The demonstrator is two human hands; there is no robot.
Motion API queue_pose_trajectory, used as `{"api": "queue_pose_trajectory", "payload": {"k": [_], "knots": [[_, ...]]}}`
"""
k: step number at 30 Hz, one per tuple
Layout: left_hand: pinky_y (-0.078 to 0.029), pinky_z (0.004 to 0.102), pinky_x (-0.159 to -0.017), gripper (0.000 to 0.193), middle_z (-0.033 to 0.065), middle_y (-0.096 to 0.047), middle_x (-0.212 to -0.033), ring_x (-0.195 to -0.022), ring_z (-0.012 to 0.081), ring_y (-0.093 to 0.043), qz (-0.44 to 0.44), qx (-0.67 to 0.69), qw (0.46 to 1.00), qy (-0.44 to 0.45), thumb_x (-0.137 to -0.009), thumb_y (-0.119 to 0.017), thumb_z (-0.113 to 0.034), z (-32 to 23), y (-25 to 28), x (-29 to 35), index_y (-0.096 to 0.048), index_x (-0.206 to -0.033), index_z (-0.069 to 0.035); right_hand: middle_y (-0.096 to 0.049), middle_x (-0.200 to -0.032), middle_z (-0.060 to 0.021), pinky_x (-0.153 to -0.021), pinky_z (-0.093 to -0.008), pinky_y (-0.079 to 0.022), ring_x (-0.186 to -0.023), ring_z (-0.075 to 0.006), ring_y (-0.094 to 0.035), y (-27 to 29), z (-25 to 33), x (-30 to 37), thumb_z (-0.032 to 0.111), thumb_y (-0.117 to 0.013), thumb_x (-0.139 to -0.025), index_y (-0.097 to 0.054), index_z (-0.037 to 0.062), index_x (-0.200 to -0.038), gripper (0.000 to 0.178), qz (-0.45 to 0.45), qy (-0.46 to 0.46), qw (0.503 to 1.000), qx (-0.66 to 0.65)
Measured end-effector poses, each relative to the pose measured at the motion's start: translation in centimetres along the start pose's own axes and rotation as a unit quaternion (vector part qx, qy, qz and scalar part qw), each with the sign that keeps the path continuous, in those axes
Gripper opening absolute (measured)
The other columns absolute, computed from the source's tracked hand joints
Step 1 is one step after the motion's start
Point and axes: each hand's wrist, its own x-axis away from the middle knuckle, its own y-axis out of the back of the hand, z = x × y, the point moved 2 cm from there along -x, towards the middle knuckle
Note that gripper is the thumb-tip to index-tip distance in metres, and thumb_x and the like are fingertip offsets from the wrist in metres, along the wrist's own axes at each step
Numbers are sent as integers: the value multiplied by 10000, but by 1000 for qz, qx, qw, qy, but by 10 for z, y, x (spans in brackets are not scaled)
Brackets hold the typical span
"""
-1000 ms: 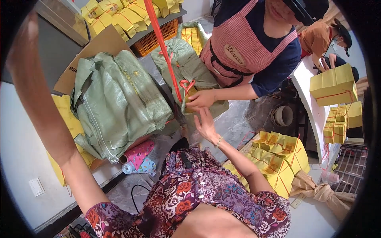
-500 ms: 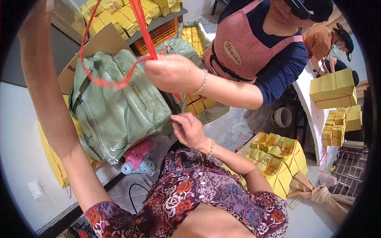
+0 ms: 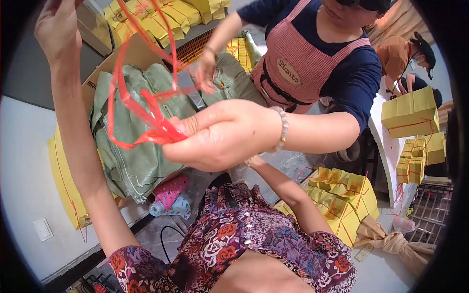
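My left hand is raised at the upper left, its fingers curled together. The top edge cuts its fingertips, so what they hold does not show. Low in the middle my right forearm reaches forward; its hand is mostly hidden behind a co-worker's near hand. That co-worker's hand pinches a looped red plastic strap, which runs up out of the picture. The co-worker's other hand is farther back, next to the strap. Under the strap lies a crumpled green woven sack, near my left forearm.
Yellow paper bundles tied with red strap stand at the right. More bundles sit on a white table. Pink and blue rolls lie below the sack. Behind it are a cardboard box and an orange crate.
The co-worker's near hand has come closer to me with the strap and now covers my right hand. Their other hand has come into view. My left hand has dropped lower in the picture.
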Motion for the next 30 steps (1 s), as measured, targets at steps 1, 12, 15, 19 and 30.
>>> {"api": "queue_pose_trajectory", "payload": {"k": [1,12,15,19,30], "knots": [[-518,202,-508,222,107,-634,-925,-695,144,-593,-4,-8,1000,27,-884,-596,-123,0,7,8,-604,-1075,-10,-533,-1160,-174,-905,-456,-379,-1093,-353,-481,17,3,4,263,-532,-860,-493,25,-1158,383,2,5,1000,12],[-527,237,-689,218,55,-658,-944,-827,108,-623,-30,22,958,283,-867,-620,-120,-2,16,106,-633,-1045,5,-566,-1092,-154,-906,-409,-394,-1053,-325,-513,78,80,12,152,-515,-864,-489,3,-1127,304,-7,46,987,155],[-523,243,-669,208,69,-659,-934,-798,110,-623,-55,40,947,312,-867,-619,-117,-8,32,131,-631,-1037,0,-576,-1073,-149,-907,-396,-398,-1043,-317,-522,89,107,37,121,-511,-865,-488,-3,-1119,284,5,63,980,189],[-517,238,-641,203,71,-661,-928,-777,109,-622,-94,73,930,346,-862,-627,-123,-8,52,160,-629,-1033,-13,-588,-1049,-142,-907,-379,-403,-1028,-307,-534,135,139,57,81,-504,-866,-487,-11,-1107,259,11,82,966,244],[-507,253,-735,204,96,-648,-969,-862,126,-618,-184,28,898,398,-863,-622,-105,-6,80,245,-613,-1028,16,-592,-884,-179,-737,-414,-431,-823,-327,-575,78,51,-22,68,-462,-878,-578,-3,-994,179,11,49,983,179]]}}
